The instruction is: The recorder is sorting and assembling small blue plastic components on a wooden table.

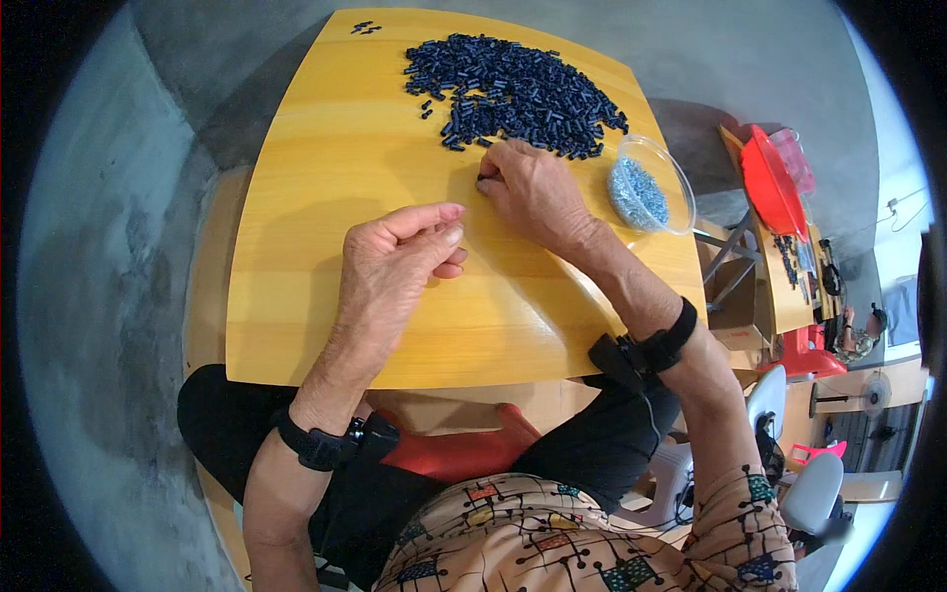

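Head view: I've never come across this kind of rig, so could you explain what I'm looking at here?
There is no machine here: a seated person works with bare hands, seen from a fisheye camera on their head, so straight edges bend near the rim. The left hand and right hand are over a yellow table; each wrist wears a black band. On the far part lies a pile of small dark tubular pieces, with a few loose ones near the far left corner. At right, a clear tub holds shiny bits. The right fingertips pinch a small dark piece; whether the left holds anything is unclear.
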Demonstrator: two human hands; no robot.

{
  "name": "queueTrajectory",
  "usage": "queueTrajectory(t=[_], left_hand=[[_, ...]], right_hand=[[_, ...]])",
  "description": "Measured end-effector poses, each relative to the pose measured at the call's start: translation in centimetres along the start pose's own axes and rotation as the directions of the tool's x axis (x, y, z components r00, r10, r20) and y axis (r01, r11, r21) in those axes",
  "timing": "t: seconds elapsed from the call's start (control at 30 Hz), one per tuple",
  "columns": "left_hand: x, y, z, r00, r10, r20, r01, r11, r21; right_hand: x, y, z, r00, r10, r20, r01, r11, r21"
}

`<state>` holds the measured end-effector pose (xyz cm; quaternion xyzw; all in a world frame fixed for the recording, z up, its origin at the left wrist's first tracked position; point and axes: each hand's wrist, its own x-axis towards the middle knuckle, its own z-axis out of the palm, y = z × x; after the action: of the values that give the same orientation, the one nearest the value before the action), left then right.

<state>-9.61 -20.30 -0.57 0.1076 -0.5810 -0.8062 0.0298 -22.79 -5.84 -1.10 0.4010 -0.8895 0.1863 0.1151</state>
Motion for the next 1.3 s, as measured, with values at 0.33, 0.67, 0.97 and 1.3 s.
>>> queueTrajectory(t=[0.33,0.67,0.97,1.3], left_hand=[[0.6,-1.4,1.6,0.997,0.041,0.059,-0.045,0.997,0.066],[-0.1,-0.8,2.3,0.977,-0.053,0.206,0.044,0.998,0.051],[-0.9,-1.2,3.3,0.982,0.175,0.073,-0.186,0.961,0.206],[-0.6,-1.0,2.6,0.991,0.119,0.067,-0.125,0.986,0.107]], right_hand=[[-5.7,-2.6,-1.9,0.998,0.047,0.048,-0.055,0.982,0.180],[-7.1,-4.8,-3.2,0.904,0.374,0.207,-0.388,0.511,0.767],[-8.2,-5.2,-2.4,0.788,0.442,0.428,-0.402,-0.155,0.902],[-8.5,-5.2,-3.4,0.779,0.452,0.434,-0.392,-0.188,0.900]])
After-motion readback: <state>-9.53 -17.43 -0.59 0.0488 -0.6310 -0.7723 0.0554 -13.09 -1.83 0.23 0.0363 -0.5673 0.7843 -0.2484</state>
